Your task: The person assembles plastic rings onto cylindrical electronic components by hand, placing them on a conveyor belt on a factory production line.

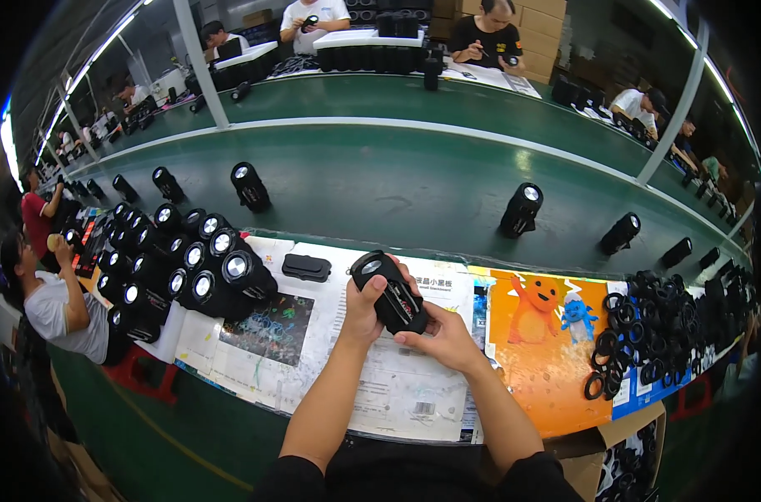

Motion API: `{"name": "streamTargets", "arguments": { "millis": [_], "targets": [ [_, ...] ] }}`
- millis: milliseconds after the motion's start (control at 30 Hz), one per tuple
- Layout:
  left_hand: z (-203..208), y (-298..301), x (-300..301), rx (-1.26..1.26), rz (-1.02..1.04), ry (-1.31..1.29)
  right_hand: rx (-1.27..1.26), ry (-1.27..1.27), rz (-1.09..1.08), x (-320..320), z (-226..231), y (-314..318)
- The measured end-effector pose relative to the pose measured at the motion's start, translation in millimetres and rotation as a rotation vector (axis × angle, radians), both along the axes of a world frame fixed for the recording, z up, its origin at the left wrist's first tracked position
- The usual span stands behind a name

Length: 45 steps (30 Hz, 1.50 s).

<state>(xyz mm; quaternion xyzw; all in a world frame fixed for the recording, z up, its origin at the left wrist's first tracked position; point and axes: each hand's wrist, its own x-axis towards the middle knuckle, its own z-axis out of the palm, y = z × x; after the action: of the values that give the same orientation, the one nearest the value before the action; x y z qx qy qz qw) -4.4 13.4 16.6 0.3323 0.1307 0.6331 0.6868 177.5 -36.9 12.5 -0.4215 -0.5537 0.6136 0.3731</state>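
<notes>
A worker's two bare hands close around a single black cylindrical speaker (387,294) at the centre of the frame, held tilted above a desk (263,390) spread with printed sheets. The left hand (365,308) grips the upper part of the body, thumb across the near side, while the right hand (449,336) clasps the lower end, thumb and fingers pressed to it.

Left of centre, a crowd of similar speakers (236,269) stands packed on the desk, round silvery end faces turned up. A flat black oblong piece (306,268) lies between that group and the hands. At centre right is an orange sheet (514,376) with two cartoon figures, and beyond it, at the right of the frame, a heap of loose black rings (623,318); an open cardboard box (640,423) sits below.

By appearances the work is midway: one speaker is in hand, many are gathered at left, and the rings remain loose. Whether the grouped speakers are finished or waiting cannot be told. Across the middle of the frame, more upright speakers (523,209) stand spaced along a green conveyor belt (389,180), with co-workers (484,40) busy along the top.
</notes>
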Motion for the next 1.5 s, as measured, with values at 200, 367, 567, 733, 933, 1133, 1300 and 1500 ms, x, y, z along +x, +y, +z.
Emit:
{"name": "streamTargets", "arguments": {
  "millis": [200,367,567,733,933,1133,1300,1500],
  "targets": [
    [-25,5,-15,0.030,0.007,0.183,0.213,-0.374,0.121,16,27,3],
    [6,-12,3,0.094,0.021,0.376,0.489,-0.632,-0.516,124,49,-35],
    [6,-13,21,0.121,-0.080,0.491,0.436,-1.222,-0.912,312,73,-121],
    [8,-14,8,0.148,0.035,0.592,0.061,-1.336,-0.846,330,46,-153],
    [9,-15,8,0.073,0.040,0.543,0.171,-1.254,-0.998,321,20,-142],
    [-5,-9,9,0.053,-0.023,0.591,0.644,-1.291,-0.814,230,21,-90],
    [-14,-6,5,0.086,-0.034,0.563,0.227,-0.937,-0.477,181,34,-61],
    [-19,-4,2,0.133,-0.059,0.588,0.410,-1.036,-0.260,216,47,-56]
  ]
}}
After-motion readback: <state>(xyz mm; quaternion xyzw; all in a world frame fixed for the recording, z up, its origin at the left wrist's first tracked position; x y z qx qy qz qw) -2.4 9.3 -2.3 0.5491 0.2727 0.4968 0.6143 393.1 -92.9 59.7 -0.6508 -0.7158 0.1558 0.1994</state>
